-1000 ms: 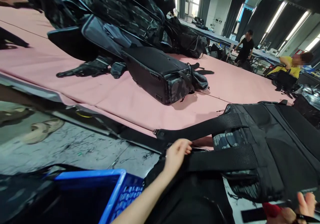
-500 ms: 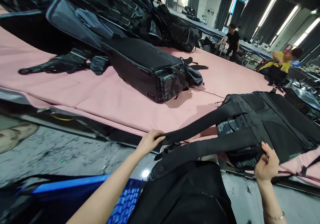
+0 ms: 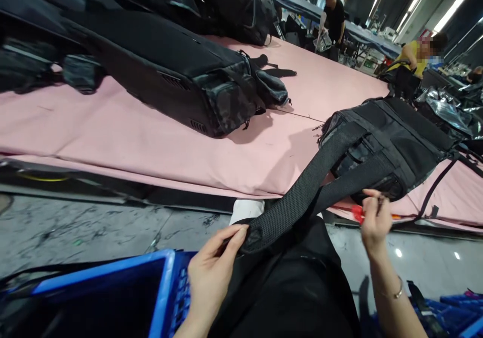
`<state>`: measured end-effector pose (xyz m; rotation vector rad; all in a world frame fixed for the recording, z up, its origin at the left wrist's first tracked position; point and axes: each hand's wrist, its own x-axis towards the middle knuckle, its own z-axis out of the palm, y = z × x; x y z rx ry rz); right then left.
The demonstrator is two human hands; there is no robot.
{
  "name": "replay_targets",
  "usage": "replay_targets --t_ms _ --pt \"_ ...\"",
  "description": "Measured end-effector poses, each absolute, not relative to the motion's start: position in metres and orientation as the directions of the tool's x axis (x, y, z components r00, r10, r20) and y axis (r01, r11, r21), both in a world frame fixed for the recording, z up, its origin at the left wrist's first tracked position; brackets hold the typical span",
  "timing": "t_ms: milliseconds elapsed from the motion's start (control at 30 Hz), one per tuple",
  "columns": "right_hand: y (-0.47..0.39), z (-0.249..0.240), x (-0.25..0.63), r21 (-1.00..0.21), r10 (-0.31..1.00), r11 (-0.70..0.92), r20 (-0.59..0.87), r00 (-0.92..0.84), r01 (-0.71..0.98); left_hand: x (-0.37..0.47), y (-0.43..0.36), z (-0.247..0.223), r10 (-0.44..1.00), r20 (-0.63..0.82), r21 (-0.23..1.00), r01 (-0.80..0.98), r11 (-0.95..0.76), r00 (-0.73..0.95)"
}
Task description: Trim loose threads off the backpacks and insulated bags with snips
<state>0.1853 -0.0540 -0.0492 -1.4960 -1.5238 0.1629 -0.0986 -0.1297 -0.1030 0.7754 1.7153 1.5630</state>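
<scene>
A black camouflage backpack [image 3: 400, 142] lies with its padded back panel up on the pink-covered table, to the right. Its two mesh shoulder straps reach toward me over the table's edge. My left hand [image 3: 213, 265] pinches the tip of one shoulder strap [image 3: 298, 202] between thumb and fingers, above my lap. Beside the lower side of the backpack is my right hand [image 3: 377, 222], closed around a small dark item I cannot make out. Something red [image 3: 357, 214] shows just left of its fingers, partly hidden and blurred.
Another black backpack [image 3: 158, 71] rests on the table [image 3: 124, 137], with more black bags behind it. A blue crate [image 3: 168, 282] stands at lower left, and blue crates [image 3: 458, 308] at lower right. Two people [image 3: 334, 21] are farther back. Thread scraps litter the floor.
My left hand has drawn the strap tip down toward me, and the strap has turned mesh side up. My right hand has moved left along the backpack. The view has shifted.
</scene>
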Motion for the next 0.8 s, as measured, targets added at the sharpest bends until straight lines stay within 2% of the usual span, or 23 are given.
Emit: replay_targets --t_ms 100,200,267,367,467,800 --pt "-0.095 -0.060 0.134 -0.774 0.955 0.212 0.293 0.041 0.597 -0.088 -0.134 -0.106 0.821 -0.167 0.986 -0.093 0.139 -0.545" --pt "-0.120 -0.065 0.106 -0.841 0.984 0.177 0.136 -0.116 0.511 -0.082 -0.136 -0.102 0.839 -0.346 0.932 -0.256 0.257 -0.421" --pt "-0.128 -0.068 0.099 -0.854 0.979 0.162 0.078 -0.188 0.494 -0.079 -0.138 -0.097 0.835 -0.466 0.853 -0.398 0.337 -0.292" --pt "-0.133 -0.074 0.099 -0.857 0.973 0.167 0.064 -0.221 0.488 -0.077 -0.139 -0.090 0.790 -0.593 0.703 -0.579 0.413 -0.156" --pt "-0.135 -0.080 0.102 -0.876 0.979 0.159 0.081 -0.186 0.456 -0.082 -0.137 -0.089 0.752 -0.632 0.649 -0.659 0.381 -0.188" --pt "-0.137 -0.105 0.130 -0.936 1.000 -0.028 -0.024 0.018 0.350 -0.131 -0.122 -0.105 0.670 -0.622 0.697 -0.675 0.241 -0.404"
